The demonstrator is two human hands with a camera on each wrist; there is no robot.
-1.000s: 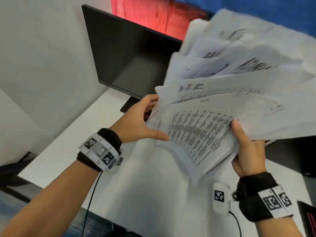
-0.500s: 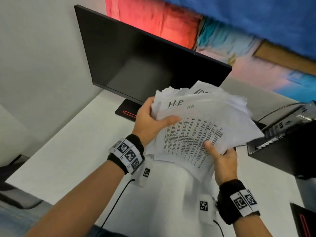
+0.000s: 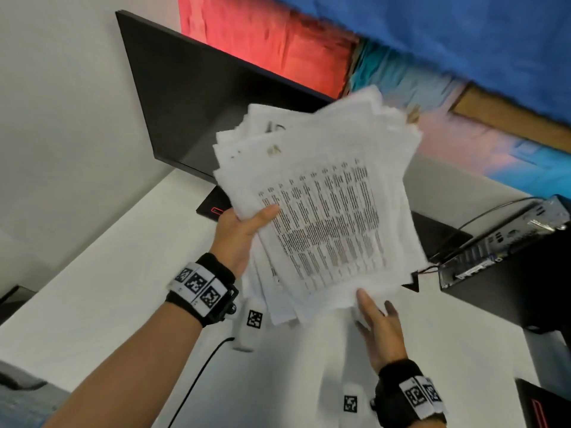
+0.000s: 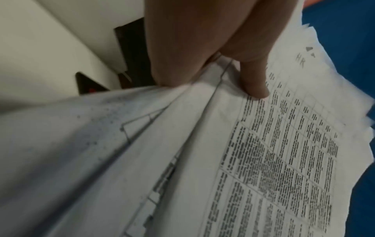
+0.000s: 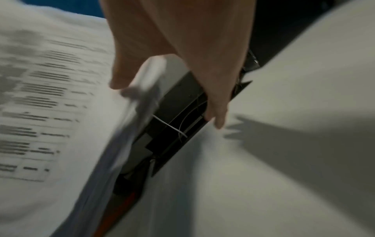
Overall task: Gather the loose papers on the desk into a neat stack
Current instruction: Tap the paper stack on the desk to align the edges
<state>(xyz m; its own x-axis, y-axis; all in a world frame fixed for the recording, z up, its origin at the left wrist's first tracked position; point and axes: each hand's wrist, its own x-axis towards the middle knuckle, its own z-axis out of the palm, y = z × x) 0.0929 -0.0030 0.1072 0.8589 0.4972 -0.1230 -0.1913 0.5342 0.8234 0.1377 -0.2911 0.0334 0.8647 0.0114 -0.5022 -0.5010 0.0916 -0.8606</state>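
Observation:
A thick, uneven sheaf of printed papers point(image 3: 324, 211) is held tilted above the white desk point(image 3: 92, 288), its sheets fanned out of line at the top and left edges. My left hand point(image 3: 241, 236) grips its left edge, thumb point(image 4: 253, 80) pressed on the top sheet of papers point(image 4: 263, 160), the other fingers hidden underneath. My right hand point(image 3: 380, 332) is at the sheaf's lower edge with its fingers point(image 5: 213, 96) straight. Its thumb lies by the edge of the papers point(image 5: 50, 96) and it grips nothing.
A black monitor point(image 3: 191, 103) stands at the back left on a base point(image 3: 213, 208) with a red mark. A black computer case point(image 3: 509, 273) with cables sits at the right. A black cable point(image 3: 197, 375) runs under my left forearm. A dark device point(image 3: 543, 406) is at the lower right corner.
The widely fanned sheaf has been drawn closer together and turned more upright. My right hand has let go of the lower edge and now lies flat against it. My left hand keeps its grip.

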